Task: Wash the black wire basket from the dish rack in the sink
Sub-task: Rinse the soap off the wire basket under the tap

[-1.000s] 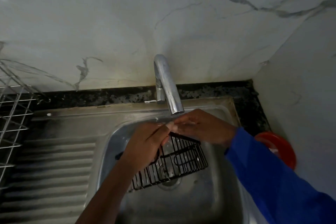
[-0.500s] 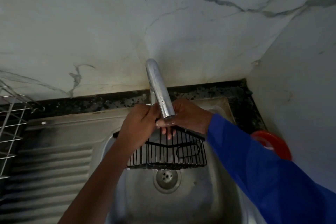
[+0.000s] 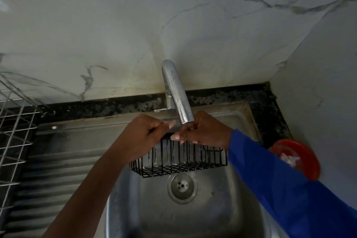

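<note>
Basket: the black wire basket point(image 3: 179, 162) hangs over the sink point(image 3: 212, 212), just above the drain point(image 3: 182, 184), with its top rim right under the faucet spout point(image 3: 177, 94).
Step in hand: it looks like the rinse (no stream shows clearly in this dim light).
Doing it well: tilt and turn the basket so every wire passes under the spout. Hold it low in the bowl to contain splashes, and don't knock the rim on the spout tip.
Left hand: the left hand point(image 3: 143, 137) is curled tight round the top rim, toward the basket's left end.
Right hand: the right hand point(image 3: 206, 131) pinches the rim just below the spout tip, fingers bent over the wire.
Sidelines: dish rack point(image 3: 15, 131) far left, red dish point(image 3: 301, 158) right, both well apart from the basket.
</note>
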The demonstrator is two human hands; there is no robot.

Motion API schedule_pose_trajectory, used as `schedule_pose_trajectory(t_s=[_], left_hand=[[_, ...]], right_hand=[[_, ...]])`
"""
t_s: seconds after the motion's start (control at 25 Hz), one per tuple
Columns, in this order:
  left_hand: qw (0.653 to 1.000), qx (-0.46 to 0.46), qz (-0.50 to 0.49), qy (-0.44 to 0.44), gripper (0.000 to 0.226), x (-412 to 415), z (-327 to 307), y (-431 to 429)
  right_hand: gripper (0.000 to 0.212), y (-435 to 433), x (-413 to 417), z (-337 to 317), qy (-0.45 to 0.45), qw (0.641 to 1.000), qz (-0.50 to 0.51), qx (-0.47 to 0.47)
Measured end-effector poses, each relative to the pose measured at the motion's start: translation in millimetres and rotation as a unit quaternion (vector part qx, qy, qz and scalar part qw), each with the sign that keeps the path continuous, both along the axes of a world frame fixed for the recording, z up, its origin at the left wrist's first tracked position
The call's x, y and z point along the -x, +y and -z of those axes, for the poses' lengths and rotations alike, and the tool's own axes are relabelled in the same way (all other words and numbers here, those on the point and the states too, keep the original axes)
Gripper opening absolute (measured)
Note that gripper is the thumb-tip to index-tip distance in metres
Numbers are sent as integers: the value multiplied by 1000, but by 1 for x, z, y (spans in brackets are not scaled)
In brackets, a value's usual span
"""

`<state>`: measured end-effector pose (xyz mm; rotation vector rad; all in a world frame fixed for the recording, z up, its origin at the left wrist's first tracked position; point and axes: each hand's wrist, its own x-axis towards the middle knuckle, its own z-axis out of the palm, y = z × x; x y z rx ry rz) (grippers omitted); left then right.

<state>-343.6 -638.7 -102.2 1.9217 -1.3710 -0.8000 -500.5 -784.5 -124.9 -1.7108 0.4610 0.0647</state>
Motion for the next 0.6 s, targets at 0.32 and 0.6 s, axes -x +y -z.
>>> schedule_pose_trajectory(t_s=[0.32, 0.6], left_hand=[[992, -83, 97, 19, 30, -23, 1, 26], [968, -213, 129, 3, 16, -19, 30, 38]], right_hand=[[18, -23, 18, 2, 43, 994, -100, 19], [17, -19, -7, -7, 72, 975, -145, 149]])
